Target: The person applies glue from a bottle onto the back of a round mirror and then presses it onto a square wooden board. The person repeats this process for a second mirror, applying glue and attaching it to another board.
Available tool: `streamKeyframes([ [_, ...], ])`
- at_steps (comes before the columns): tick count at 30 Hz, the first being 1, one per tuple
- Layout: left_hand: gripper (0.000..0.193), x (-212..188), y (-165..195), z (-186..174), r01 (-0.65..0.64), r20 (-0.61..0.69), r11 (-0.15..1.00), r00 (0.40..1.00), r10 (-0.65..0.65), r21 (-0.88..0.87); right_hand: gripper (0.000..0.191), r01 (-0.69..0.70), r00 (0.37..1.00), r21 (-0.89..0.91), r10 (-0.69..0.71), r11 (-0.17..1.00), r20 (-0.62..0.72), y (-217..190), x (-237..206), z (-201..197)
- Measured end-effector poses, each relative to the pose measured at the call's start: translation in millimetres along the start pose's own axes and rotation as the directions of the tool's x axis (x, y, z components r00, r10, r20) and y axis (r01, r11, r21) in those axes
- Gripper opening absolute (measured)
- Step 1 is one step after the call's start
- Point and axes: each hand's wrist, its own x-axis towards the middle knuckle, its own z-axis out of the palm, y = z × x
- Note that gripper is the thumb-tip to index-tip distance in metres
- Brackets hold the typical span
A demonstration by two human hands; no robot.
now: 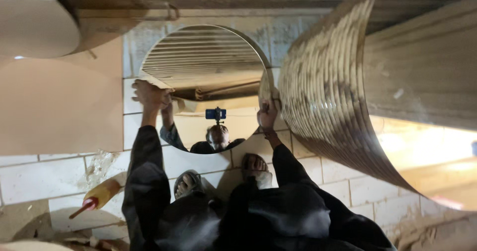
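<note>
I hold a large round mirror pane with a thin bare edge (208,82) upright in front of me, low against the pale tiled floor, with both arms stretched out in dark sleeves. My left hand (150,95) is wrapped over its left rim, fingers closed on the edge. My right hand (268,114) pinches the right rim, fingers closed on the glass too. The lower edge stands just in front of my two sandalled feet (223,176).

I judge this disc stiff, fairly heavy for its thinness, and fragile: it will not flex, and a knock on the rim or a twist between the hands could crack it. The polished face is slippery, so the grip belongs on the edge, at opposite sides as now, palms off the face. The edge itself may be sharp on bare skin.

Just to the right, touching or nearly touching my right hand, leans a stack of similar round mirror discs, their edges showing as a fan of thin silvery lines (328,92). At upper left a big flat pale brown board (54,102) stands beside the pane.

On the floor at lower left lies a yellowish bottle with a red nozzle tip (99,195); I see no readable label on it, and no signs or packages elsewhere.
</note>
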Motion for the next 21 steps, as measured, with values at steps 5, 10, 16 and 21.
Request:
streamKeyframes([
  [5, 0.115, 7.3, 2.1, 5.7, -0.03, 0.003, 0.999, 1.0, 0.03, 0.011, 0.048, 0.015, 1.0, 0.067, -0.013, 0.998, -0.027, -1.4, -3.1, -0.6],
  [10, 0.114, 15.0, 6.5, 3.7, -0.047, 0.002, 0.999, 0.999, 0.047, 0.008, 0.05, 0.139, 0.985, 0.275, -0.161, 0.952, 0.061, -5.4, -1.3, 0.9],
  [16, 0.114, 9.4, 8.0, 1.8, -0.048, -0.006, 0.999, 0.999, 0.048, 0.003, 0.047, 0.1, 0.992, -0.151, -0.111, 0.984, -0.066, -3.8, -6.3, 2.4],
  [21, 0.114, 6.2, 9.5, -3.4, -0.049, -0.017, 0.999, 0.999, 0.049, -0.003, 0.048, -0.003, 0.996, -0.079, -0.004, 0.997, -0.094, -2.9, -5.1, 2.3],
])
